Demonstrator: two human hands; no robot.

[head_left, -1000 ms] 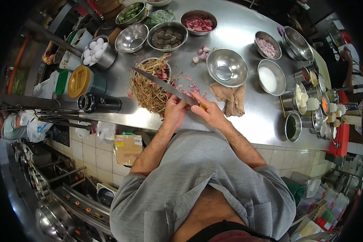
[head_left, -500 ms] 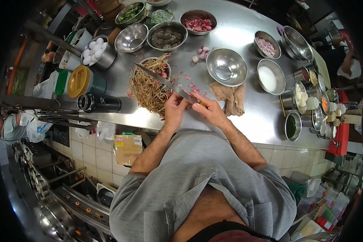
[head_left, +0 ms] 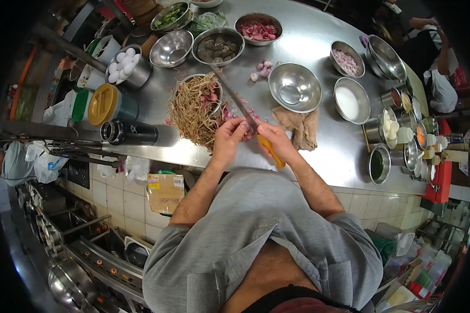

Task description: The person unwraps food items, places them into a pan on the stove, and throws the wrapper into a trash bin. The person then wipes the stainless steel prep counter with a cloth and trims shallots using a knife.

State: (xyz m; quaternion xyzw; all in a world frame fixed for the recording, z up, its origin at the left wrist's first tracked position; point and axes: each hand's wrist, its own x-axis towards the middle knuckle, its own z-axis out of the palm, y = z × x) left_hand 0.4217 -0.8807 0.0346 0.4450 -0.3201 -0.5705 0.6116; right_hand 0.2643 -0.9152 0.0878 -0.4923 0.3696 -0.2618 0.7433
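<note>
My right hand [head_left: 274, 140] is wrapped round the yellow handle of a long knife [head_left: 234, 96], whose blade points away and to the left. Close beside it, my left hand [head_left: 228, 140] pinches a small shallot [head_left: 244, 125] near the blade. Left of my hands lies a heap of dry stalks and roots [head_left: 193, 115], spread over a metal bowl [head_left: 218, 94]. Pink peel scraps [head_left: 250, 112] are scattered just beyond my fingers. Several peeled shallots [head_left: 265, 68] sit farther back, beside an empty steel bowl [head_left: 295, 87].
A brown cloth [head_left: 298, 128] lies right of my hands. A black bottle [head_left: 129, 133], yellow-lidded tub [head_left: 102, 105] and pot of eggs [head_left: 129, 68] stand left. Bowls line the back; chopped shallots [head_left: 345, 61] and small containers are right. A person [head_left: 438, 62] is at the far right.
The knife has swung clockwise, its tip moving right and away, and more of the yellow handle shows. My left fingers have shifted slightly right. The person at the far right has moved.
</note>
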